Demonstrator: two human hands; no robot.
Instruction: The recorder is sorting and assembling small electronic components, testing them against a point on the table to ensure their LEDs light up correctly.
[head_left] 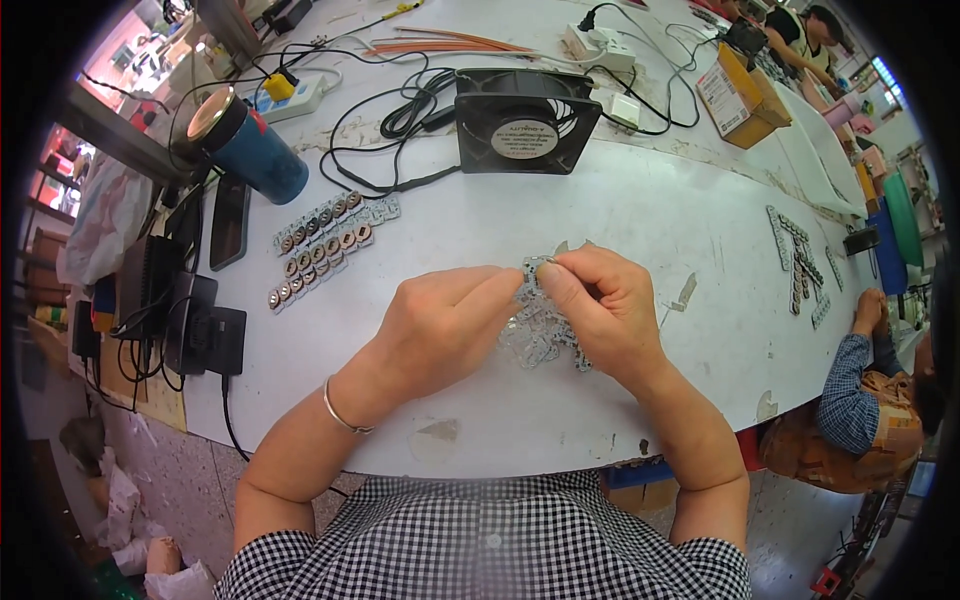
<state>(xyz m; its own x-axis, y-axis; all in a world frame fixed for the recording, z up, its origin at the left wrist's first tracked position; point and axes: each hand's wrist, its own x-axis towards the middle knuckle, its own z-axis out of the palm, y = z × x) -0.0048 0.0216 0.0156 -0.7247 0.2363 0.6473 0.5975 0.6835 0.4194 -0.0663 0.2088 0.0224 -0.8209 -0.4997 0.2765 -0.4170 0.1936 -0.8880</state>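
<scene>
Person seated at the near edge of a white worktop, both forearms coming up over that edge so the wrists can rest while the fingers work. Left hand and right hand meet just in from the near edge, middle of its length; both are closed narrow, thumb and forefinger of each pinched onto the same small pale panel strip, held from opposite ends, which looks like a grip for bending or snapping it, though that is my reading only. Directly under the right hand lies a loose heap of pale pieces on the worktop, touching or nearly touching the palm; kept close, I judge, so nothing has to be reached for. Toward the left edge, three rows of strips with round copper-coloured parts lie side by side, apart from the heap, seemingly sorted stock. Beyond them a dark blue cylindrical flask lies tilted near the far-left corner, next to a black phone. A black square fan stands at the far side facing the seat, its cable tangled leftward. Another batch of strips sits near the right edge, by a second person in a checked sleeve below that edge. Cardboard box at the far-right corner.
</scene>
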